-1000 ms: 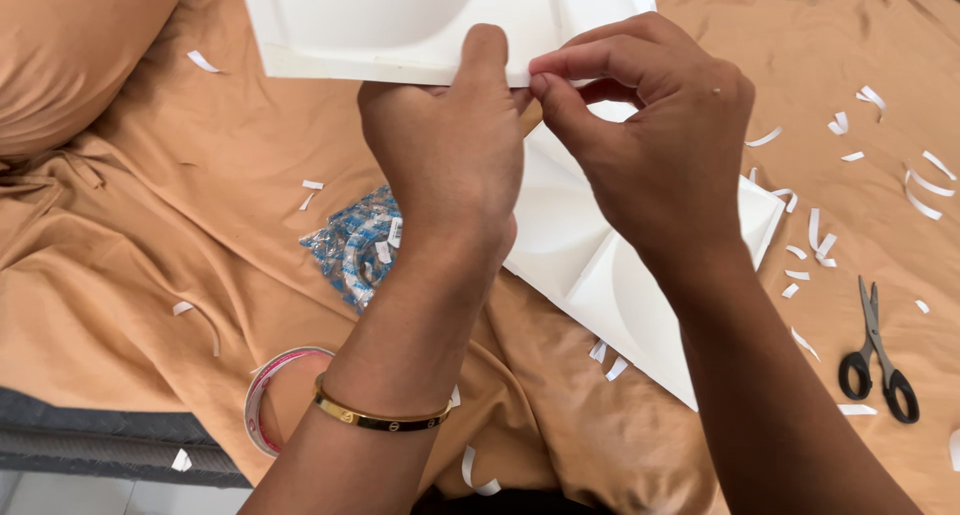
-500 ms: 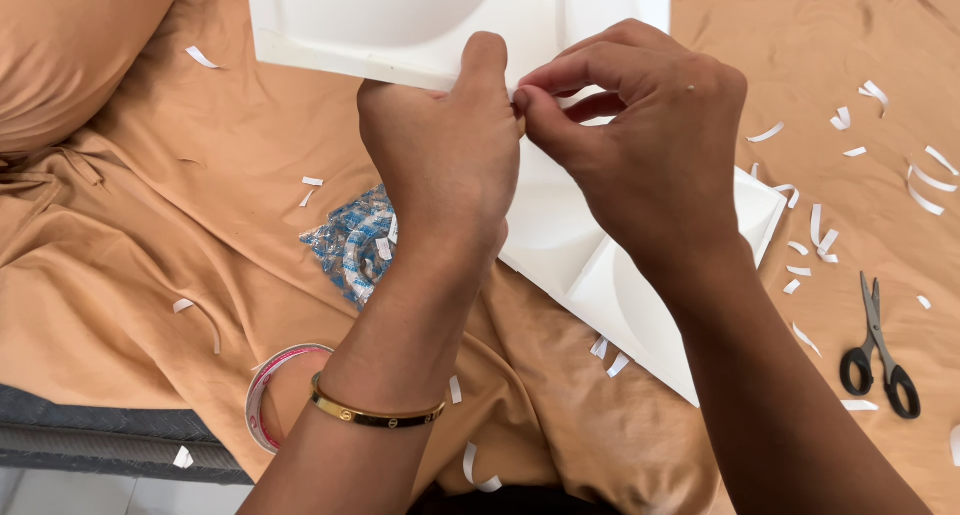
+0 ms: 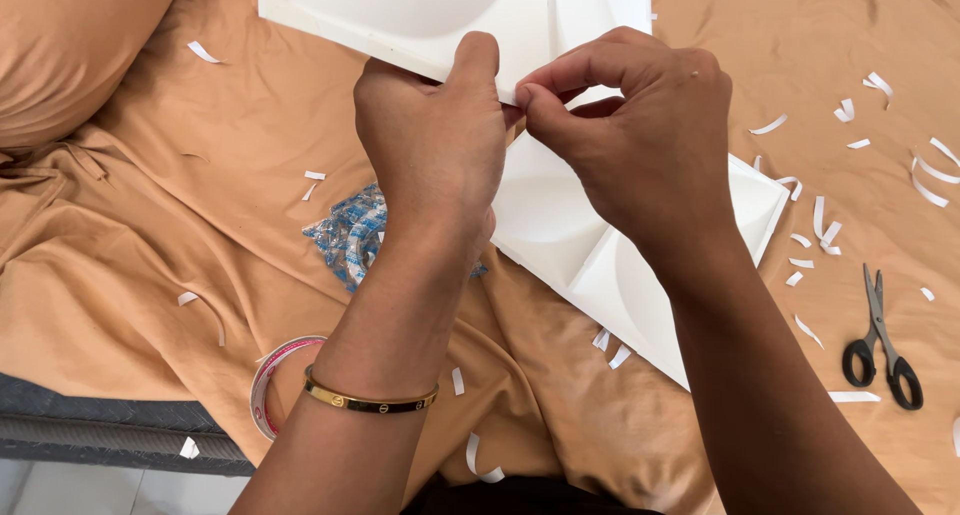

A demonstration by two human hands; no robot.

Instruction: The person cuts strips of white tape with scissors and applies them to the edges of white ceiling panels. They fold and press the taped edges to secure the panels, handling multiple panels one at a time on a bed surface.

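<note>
white moulded panel (image 3: 440, 15) | top centre of frame | my left hand (image 3: 435, 145) grips its edge | right hand (image 3: 630, 135) pinches a strip there, i judge mid-peel, not off

Bare forearms, no sleeves; gold bangle (image 3: 370, 402) on left wrist.

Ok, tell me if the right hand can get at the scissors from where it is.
Probably yes. The scissors lie in the open on the orange sheet, nothing covering them. But the right hand is pinching the white panel, so it must let go first.
</note>
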